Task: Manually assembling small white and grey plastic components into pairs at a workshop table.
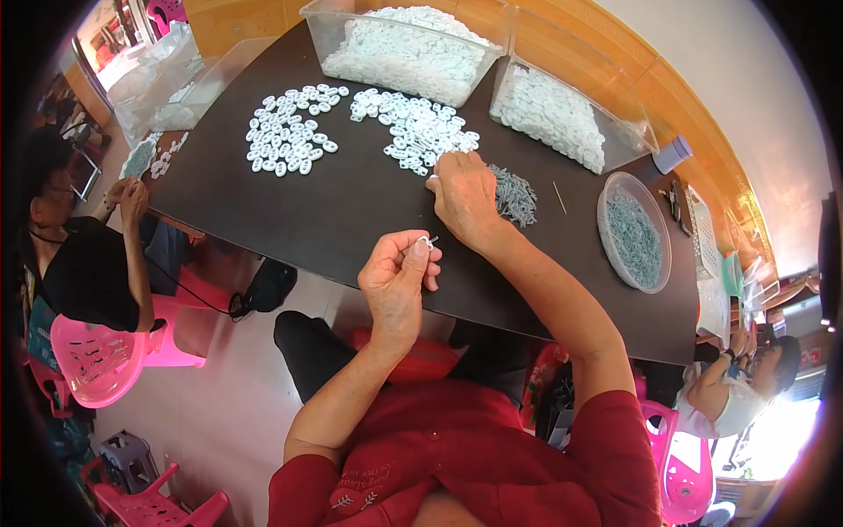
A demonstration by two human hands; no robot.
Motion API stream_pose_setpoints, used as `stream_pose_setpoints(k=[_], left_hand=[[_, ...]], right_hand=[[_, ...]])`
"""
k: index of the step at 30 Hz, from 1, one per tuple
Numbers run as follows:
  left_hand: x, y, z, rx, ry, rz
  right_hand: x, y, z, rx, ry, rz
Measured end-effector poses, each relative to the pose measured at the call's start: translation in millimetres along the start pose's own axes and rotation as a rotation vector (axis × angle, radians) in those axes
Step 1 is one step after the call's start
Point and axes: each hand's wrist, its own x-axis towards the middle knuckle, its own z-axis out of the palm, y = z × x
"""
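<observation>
Red cloth shirt point(479, 430); hands point(395, 277), L w/ white pc point(426, 242), prob. looped plastic

Seen at the left: a seated co-worker in a black short-sleeved top point(92, 272), next to a bright pink plastic chair with a cut-out back point(98, 358). Lower on the same side: a grey plastic stool point(130, 461) close to a second pink plastic chair point(151, 508), both on a pale, smooth floor point(219, 422). Toward the right rear: a purple cylindrical cup point(673, 154), then a dark, plier-like tool point(675, 209), a white perforated plastic basket point(702, 235) and a pale green plastic container point(731, 274). Farther right — partly against glaring light — another co-worker in a white top point(716, 406), near a third pink plastic chair point(689, 483). Along the back: glossy orange-brown wood panelling point(606, 44), bordered by a whitish wall point(711, 61).
</observation>
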Motion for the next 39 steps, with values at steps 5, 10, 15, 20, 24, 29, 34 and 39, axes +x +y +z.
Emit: stream_pose_setpoints(k=[5,10,15,20,24,29,34,39], left_hand=[[-0.6,2.6,-0.9,0.031,-0.031,-0.016],[-2.6,3.8,1.7,0.039,-0.059,-0.013],[-7.8,8.5,3.6,0.09,-0.077,-0.037],[-13.3,11.5,5.7,0.142,-0.068,0.005],[-15.7,11.4,5.5,0.147,-0.07,0.018],[-17.9,14.1,5.9,0.227,-0.04,0.0],[-18.3,12.0,5.5,0.224,-0.03,-0.003],[-17.7,10.9,3.9,0.216,-0.026,-0.003]], right_hand=[[-19.1,-3.6,-34.1,0.647,-0.258,0.379],[-37.1,-2.1,-68.3,1.111,-0.357,0.603],[-50.9,-6.1,-82.4,1.326,-0.415,0.721],[-54.4,-11.9,-82.7,1.389,-0.462,0.757],[-58.8,-16.8,-77.5,1.402,-0.391,0.76],[-58.9,-19.9,-75.7,1.375,-0.351,0.765],[-58.9,-23.6,-73.1,1.333,-0.304,0.727],[-58.4,-28.6,-72.8,1.275,-0.303,0.72]])
